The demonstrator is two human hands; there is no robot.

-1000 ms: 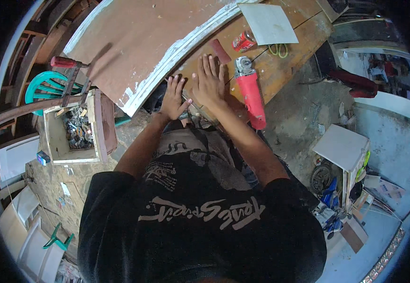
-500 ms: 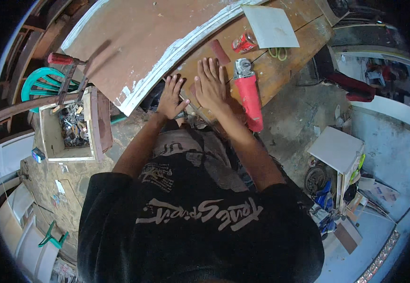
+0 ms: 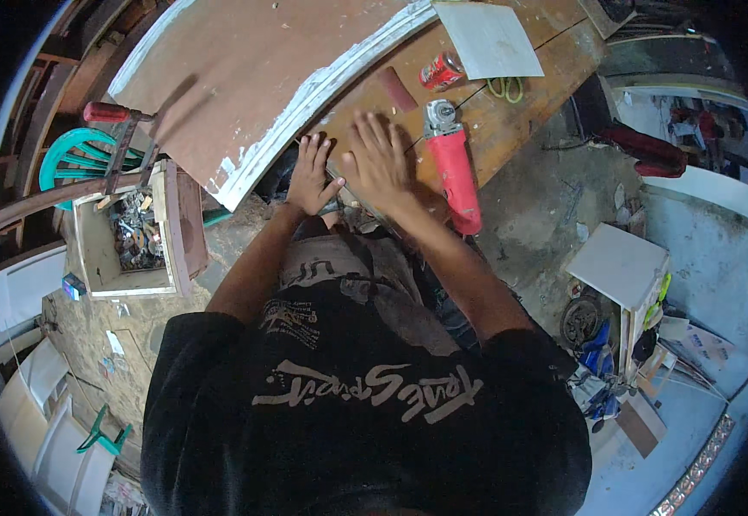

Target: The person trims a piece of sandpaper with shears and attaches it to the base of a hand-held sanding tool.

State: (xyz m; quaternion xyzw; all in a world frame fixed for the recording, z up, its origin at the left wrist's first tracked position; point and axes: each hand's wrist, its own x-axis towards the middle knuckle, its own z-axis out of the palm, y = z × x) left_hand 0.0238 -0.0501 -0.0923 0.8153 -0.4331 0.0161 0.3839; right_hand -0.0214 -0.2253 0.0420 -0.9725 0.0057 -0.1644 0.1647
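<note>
My right hand [image 3: 380, 163] lies palm down on the wooden tabletop [image 3: 524, 73], fingers stretched out and slightly blurred; whether anything is under its palm is hidden. To its left, my left hand [image 3: 311, 176] rests at the table's near edge with fingers apart and thumb pointing toward the right hand. A red angle grinder [image 3: 454, 176] with a silver head lies just right of my right hand. Beyond the fingertips is a reddish-brown piece that looks like sandpaper [image 3: 398, 89].
A brown panel [image 3: 245, 69] with a white-coated edge covers the table's left side. Farther back are a red can [image 3: 441, 71], a white sheet [image 3: 490, 41] and yellow-green scissor handles [image 3: 505, 89]. A wooden box [image 3: 124, 282] of metal bits and a red-handled clamp [image 3: 107, 112] stand left.
My right hand has shifted slightly left and nearer to me, still flat, its fingertips now blurred. My left hand stays nearly in place. The view has shifted a little.
</note>
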